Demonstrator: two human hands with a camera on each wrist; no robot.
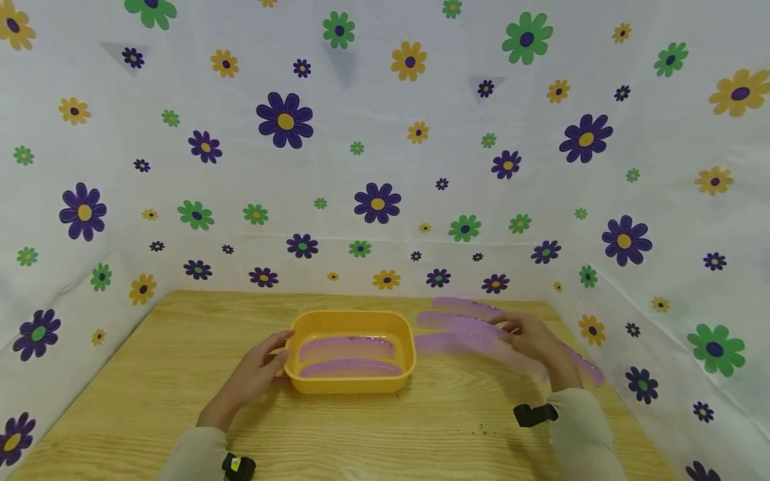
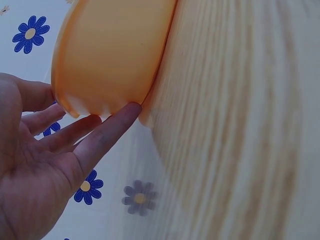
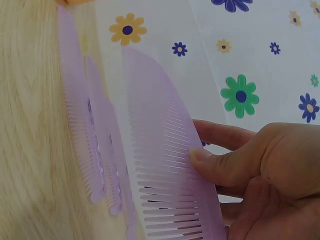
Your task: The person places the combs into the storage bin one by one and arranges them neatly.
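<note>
At the left end of a yellow plastic basin, my left hand touches the wall with mostly straight fingers. Inside the basin lie two translucent purple combs, the rear comb and the front comb. My right hand pinches another purple comb between thumb and fingers, its teeth facing left in the right wrist view. Beside that hand, three similar combs lie on the table, among them a near comb and a middle comb.
A wood-grain table bears everything. White flowered cloth stands behind it and along both sides. Black wrist cameras, one on the left sleeve and one on the right, sit near the cuffs. Small dark specks dot the table's front right.
</note>
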